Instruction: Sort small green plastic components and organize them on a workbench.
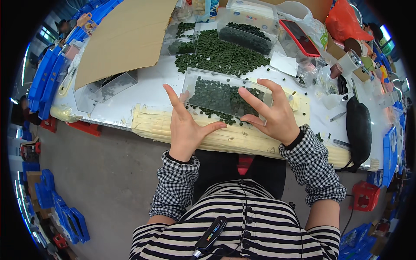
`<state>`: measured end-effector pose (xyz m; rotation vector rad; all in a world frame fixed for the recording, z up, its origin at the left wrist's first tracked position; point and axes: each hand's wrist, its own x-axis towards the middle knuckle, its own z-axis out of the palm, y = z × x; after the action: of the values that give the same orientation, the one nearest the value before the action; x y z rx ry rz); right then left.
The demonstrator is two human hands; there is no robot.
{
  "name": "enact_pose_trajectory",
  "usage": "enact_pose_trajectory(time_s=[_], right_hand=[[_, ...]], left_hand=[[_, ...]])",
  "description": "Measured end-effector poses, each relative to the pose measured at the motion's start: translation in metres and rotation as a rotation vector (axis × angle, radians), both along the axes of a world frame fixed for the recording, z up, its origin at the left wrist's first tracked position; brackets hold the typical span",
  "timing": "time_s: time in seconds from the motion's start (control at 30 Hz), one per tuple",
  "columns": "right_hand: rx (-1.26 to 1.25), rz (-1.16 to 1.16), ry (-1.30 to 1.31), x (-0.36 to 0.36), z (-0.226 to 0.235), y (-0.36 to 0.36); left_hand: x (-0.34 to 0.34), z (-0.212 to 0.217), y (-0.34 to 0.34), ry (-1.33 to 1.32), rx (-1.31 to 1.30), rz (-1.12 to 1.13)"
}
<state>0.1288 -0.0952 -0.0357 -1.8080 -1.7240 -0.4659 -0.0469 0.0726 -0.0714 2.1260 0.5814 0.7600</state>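
A clear plastic box (189, 82) lies in front of me near the table's edge, with many small dark green round pieces (212, 93) showing through it. My left hand (186, 125) is at its left end, index finger raised and thumb stretched out to the right, with nothing between them. Over the box's right end is my right hand (276, 113), its fingers spread and its thumb by the front edge. Whether either hand touches the box is hard to make out. More loose green pieces (223, 117) lie along the front of the box.
A wide heap of green pieces (216, 52) covers the table behind, beside a clear bin (249, 19). Brown cardboard (125, 39) leans over another clear box (115, 86) at left. A red-framed phone (300, 39) and a black pouch (359, 130) are at right. Yellowish tape (195, 132) covers the front edge.
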Motion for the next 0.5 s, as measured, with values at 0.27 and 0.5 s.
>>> enact_pose_trajectory(time_s=[0.27, 0.5], right_hand=[[0.007, -0.004, -0.044, -0.003, -0.005, -0.005], [-0.003, 0.005, -0.059, -0.002, -0.008, -0.006]], left_hand=[[-0.002, -0.002, 0.027, -0.053, -0.054, -0.199], [-0.001, 0.000, 0.045, -0.052, -0.126, -0.338]])
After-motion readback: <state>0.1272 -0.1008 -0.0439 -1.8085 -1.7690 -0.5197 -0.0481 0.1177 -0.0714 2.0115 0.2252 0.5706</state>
